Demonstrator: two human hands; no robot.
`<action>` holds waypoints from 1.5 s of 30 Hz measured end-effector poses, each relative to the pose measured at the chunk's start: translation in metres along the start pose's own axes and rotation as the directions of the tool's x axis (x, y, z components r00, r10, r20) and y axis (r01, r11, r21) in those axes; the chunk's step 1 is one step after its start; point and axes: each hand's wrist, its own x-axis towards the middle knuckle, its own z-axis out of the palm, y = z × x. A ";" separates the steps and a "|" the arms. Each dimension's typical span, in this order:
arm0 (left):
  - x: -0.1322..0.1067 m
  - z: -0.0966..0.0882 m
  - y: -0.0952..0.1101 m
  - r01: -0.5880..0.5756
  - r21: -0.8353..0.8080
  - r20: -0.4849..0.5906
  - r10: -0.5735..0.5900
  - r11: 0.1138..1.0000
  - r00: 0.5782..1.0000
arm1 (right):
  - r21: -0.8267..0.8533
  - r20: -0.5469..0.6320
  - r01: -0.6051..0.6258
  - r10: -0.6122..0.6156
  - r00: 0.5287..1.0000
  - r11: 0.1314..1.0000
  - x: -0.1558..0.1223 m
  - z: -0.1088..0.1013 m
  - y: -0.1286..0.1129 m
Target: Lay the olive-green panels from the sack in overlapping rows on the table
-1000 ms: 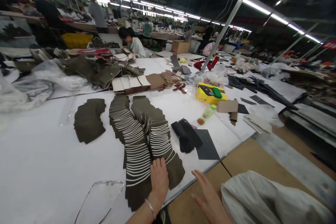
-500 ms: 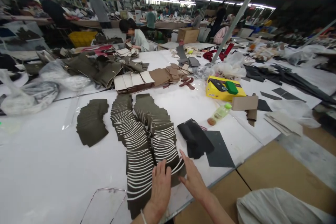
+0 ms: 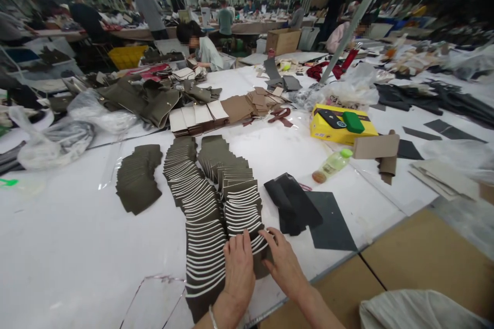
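Two overlapping rows of dark olive leather-like panels lie before me; white edges show on many in the left row point(image 3: 206, 247) and the right row point(image 3: 243, 205). My left hand point(image 3: 239, 267) lies at the near end of the right row, its fingers together and bent over the panels' left side. On the opposite side, my right hand point(image 3: 283, 264) has bent fingers over the edge and its thumb lower down. Between both hands is the nearest olive panel point(image 3: 263, 263), partly covered by them. A fanned olive stack point(image 3: 139, 180) sits farther left.
Black sheets point(image 3: 291, 205) and a dark grey sheet point(image 3: 334, 223) lie right of the rows. Beyond are a green-capped bottle point(image 3: 332, 165) and a yellow box point(image 3: 328, 133). A slanted metal pole point(image 3: 357, 20) rises behind them. Cardboard point(image 3: 417, 252) borders the table's right edge.
My right hand's fingers, stretched out before, are now bent over the panels' edge. My left hand stays at the row's near end. The view has shifted slightly.
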 end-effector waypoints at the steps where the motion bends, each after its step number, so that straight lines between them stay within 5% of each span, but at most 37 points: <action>1: 0.000 -0.001 0.000 0.002 -0.006 0.004 -0.002 1.000 1.000 | -0.018 -0.006 0.008 -0.008 1.000 1.000 0.001 0.000 0.000; 16: 0.006 0.013 -0.012 -0.128 0.036 -0.144 0.132 0.991 0.981 | -0.207 0.045 0.183 -0.177 0.983 0.961 0.019 -0.010 0.001; 28: 0.035 -0.008 -0.002 0.012 -0.051 0.068 -0.008 0.999 0.998 | -0.183 0.060 0.186 -0.178 0.982 0.965 0.023 -0.010 0.007; 34: 0.032 -0.004 0.000 -0.031 -0.041 0.017 0.032 0.999 0.999 | -0.116 0.048 0.180 -0.175 0.983 0.977 0.026 -0.012 0.007; 40: 0.031 -0.007 0.000 -0.123 0.016 -0.012 0.124 0.992 0.992 | 0.007 -0.072 -0.021 0.022 0.997 1.000 0.011 -0.007 0.007; 45: 0.047 -0.018 0.013 -0.219 0.059 0.239 0.199 0.974 0.950 | 0.195 -0.133 -0.241 0.270 0.954 0.951 -0.008 0.010 0.012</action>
